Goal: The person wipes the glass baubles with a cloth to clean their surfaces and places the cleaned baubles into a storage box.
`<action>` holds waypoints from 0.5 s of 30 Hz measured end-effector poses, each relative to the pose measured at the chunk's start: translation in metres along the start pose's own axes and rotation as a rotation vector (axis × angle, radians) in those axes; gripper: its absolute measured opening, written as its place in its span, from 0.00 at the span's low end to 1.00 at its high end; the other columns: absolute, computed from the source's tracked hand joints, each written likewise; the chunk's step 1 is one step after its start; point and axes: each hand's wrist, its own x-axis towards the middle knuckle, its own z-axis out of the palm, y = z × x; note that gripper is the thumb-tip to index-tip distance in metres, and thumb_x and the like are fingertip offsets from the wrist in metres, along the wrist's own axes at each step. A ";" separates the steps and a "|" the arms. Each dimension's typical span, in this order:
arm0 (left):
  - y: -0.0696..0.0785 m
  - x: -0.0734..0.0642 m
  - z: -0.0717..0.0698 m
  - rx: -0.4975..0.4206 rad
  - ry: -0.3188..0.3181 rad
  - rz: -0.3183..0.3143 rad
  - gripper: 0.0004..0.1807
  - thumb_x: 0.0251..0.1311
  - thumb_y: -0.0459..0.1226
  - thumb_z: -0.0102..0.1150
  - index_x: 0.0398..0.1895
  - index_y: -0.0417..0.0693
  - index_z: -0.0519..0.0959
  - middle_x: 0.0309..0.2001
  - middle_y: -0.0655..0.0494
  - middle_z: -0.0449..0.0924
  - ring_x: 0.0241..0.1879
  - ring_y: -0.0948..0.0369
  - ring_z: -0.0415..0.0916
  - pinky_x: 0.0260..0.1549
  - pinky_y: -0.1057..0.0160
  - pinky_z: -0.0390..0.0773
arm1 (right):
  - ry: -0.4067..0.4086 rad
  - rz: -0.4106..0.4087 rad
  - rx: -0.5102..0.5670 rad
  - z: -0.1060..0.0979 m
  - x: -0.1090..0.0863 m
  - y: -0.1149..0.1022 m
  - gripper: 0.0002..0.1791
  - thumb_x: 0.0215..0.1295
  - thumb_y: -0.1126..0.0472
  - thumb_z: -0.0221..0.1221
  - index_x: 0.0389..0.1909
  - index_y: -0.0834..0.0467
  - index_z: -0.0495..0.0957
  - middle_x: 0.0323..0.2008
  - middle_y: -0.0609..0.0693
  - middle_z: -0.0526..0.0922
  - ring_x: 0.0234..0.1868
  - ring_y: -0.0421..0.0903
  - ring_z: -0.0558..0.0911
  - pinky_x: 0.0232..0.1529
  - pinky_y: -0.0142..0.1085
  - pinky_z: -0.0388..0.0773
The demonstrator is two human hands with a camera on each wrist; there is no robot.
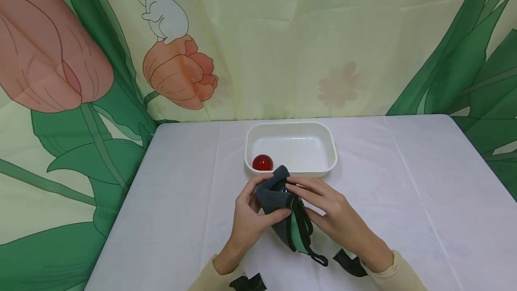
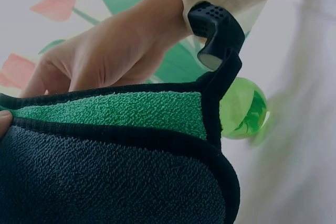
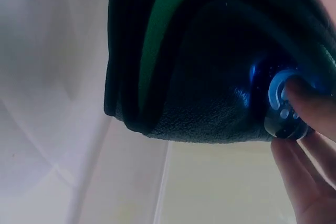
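Note:
A dark grey cloth [image 1: 272, 196] with black edging and a green side [image 2: 110, 111] is bunched up in front of the tray. My left hand [image 1: 251, 219] grips it, thumb across the near fold and fingers behind the far side. Within the folds shows a shiny blue see-through ball [image 3: 283, 103] with a pale pattern. My right hand [image 1: 335, 214] reaches in from the right, and its fingers hold the ball at the cloth's opening; the head view hides its thumb. Beyond the cloth's loop in the left wrist view lies a clear green ball [image 2: 244, 108].
Just past the hands stands a white tray [image 1: 332, 158], with a red ball [image 1: 262, 163] in its near left corner. A white tablecloth [image 1: 169, 196] covers the table. The table's far edge meets a flower-printed curtain [image 1: 274, 57]. Black camera mounts sit at both wrists.

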 end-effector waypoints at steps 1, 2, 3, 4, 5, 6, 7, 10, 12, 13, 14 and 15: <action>-0.001 0.000 0.000 0.008 -0.005 0.013 0.36 0.49 0.26 0.73 0.64 0.43 0.70 0.59 0.43 0.76 0.56 0.53 0.79 0.55 0.60 0.80 | 0.000 0.023 0.010 0.000 0.000 0.000 0.28 0.74 0.46 0.45 0.65 0.58 0.74 0.63 0.56 0.76 0.63 0.49 0.77 0.62 0.23 0.70; -0.001 0.000 -0.001 0.015 -0.009 0.025 0.37 0.49 0.25 0.73 0.64 0.43 0.70 0.59 0.43 0.76 0.55 0.53 0.78 0.56 0.60 0.80 | -0.001 0.049 0.025 0.000 0.000 -0.001 0.28 0.73 0.46 0.47 0.65 0.59 0.74 0.63 0.56 0.76 0.62 0.49 0.77 0.61 0.24 0.71; -0.002 0.000 -0.001 0.016 -0.012 0.032 0.37 0.49 0.25 0.73 0.64 0.43 0.70 0.59 0.43 0.76 0.55 0.53 0.78 0.56 0.60 0.79 | -0.002 0.076 0.041 0.001 -0.001 -0.001 0.29 0.72 0.46 0.49 0.65 0.59 0.74 0.63 0.56 0.76 0.62 0.48 0.78 0.59 0.24 0.73; -0.002 0.000 -0.001 0.018 -0.014 0.040 0.37 0.49 0.25 0.73 0.64 0.43 0.70 0.59 0.43 0.76 0.55 0.53 0.78 0.57 0.60 0.79 | -0.002 0.103 0.059 0.001 -0.001 -0.002 0.29 0.71 0.47 0.53 0.66 0.59 0.73 0.63 0.55 0.77 0.61 0.48 0.78 0.58 0.25 0.74; -0.002 0.000 -0.001 0.020 -0.016 0.049 0.37 0.49 0.25 0.73 0.64 0.43 0.70 0.59 0.43 0.76 0.55 0.52 0.78 0.57 0.59 0.79 | -0.001 0.124 0.075 0.001 -0.001 -0.002 0.28 0.69 0.50 0.57 0.66 0.59 0.73 0.62 0.55 0.77 0.60 0.47 0.79 0.57 0.25 0.76; -0.002 0.000 -0.001 0.018 -0.015 0.051 0.37 0.49 0.25 0.72 0.64 0.43 0.70 0.59 0.43 0.76 0.55 0.52 0.78 0.57 0.59 0.79 | 0.000 0.140 0.089 0.001 -0.001 -0.003 0.29 0.66 0.55 0.62 0.66 0.60 0.73 0.62 0.55 0.77 0.59 0.47 0.80 0.55 0.26 0.77; -0.002 0.000 -0.001 0.017 -0.014 0.054 0.37 0.49 0.24 0.72 0.64 0.43 0.70 0.59 0.43 0.76 0.55 0.52 0.78 0.57 0.59 0.79 | 0.001 0.152 0.090 0.001 -0.001 -0.003 0.30 0.63 0.60 0.66 0.66 0.60 0.73 0.62 0.55 0.77 0.59 0.47 0.80 0.54 0.26 0.78; -0.001 0.001 -0.002 0.010 -0.012 0.060 0.36 0.49 0.23 0.71 0.64 0.42 0.70 0.59 0.42 0.76 0.55 0.52 0.78 0.57 0.59 0.79 | 0.005 0.136 0.052 0.002 -0.001 -0.003 0.39 0.50 0.76 0.71 0.66 0.60 0.73 0.61 0.56 0.78 0.58 0.48 0.81 0.55 0.25 0.77; 0.000 0.001 -0.002 0.006 -0.010 0.064 0.36 0.49 0.23 0.71 0.64 0.40 0.70 0.60 0.41 0.76 0.56 0.52 0.78 0.57 0.59 0.79 | 0.007 0.113 0.021 0.002 -0.001 -0.003 0.42 0.46 0.80 0.69 0.66 0.60 0.72 0.62 0.55 0.78 0.59 0.49 0.80 0.57 0.24 0.74; 0.001 0.001 -0.002 0.005 -0.006 0.063 0.36 0.49 0.23 0.71 0.63 0.40 0.70 0.60 0.40 0.76 0.56 0.52 0.78 0.57 0.59 0.79 | 0.006 0.101 0.007 0.001 -0.001 -0.003 0.43 0.46 0.80 0.69 0.67 0.59 0.72 0.62 0.56 0.77 0.60 0.49 0.80 0.59 0.23 0.73; 0.001 0.001 -0.002 0.003 -0.002 0.063 0.35 0.49 0.23 0.71 0.63 0.39 0.70 0.60 0.40 0.76 0.56 0.52 0.78 0.56 0.59 0.79 | 0.004 0.089 -0.002 0.001 -0.001 -0.004 0.42 0.46 0.79 0.70 0.67 0.59 0.72 0.63 0.56 0.77 0.61 0.49 0.79 0.60 0.24 0.72; 0.002 0.002 -0.002 0.001 0.005 0.058 0.35 0.49 0.23 0.71 0.63 0.40 0.70 0.60 0.40 0.76 0.56 0.52 0.78 0.56 0.59 0.79 | 0.000 0.078 -0.008 0.001 -0.001 -0.003 0.40 0.50 0.75 0.71 0.67 0.59 0.71 0.63 0.56 0.76 0.62 0.49 0.78 0.61 0.24 0.71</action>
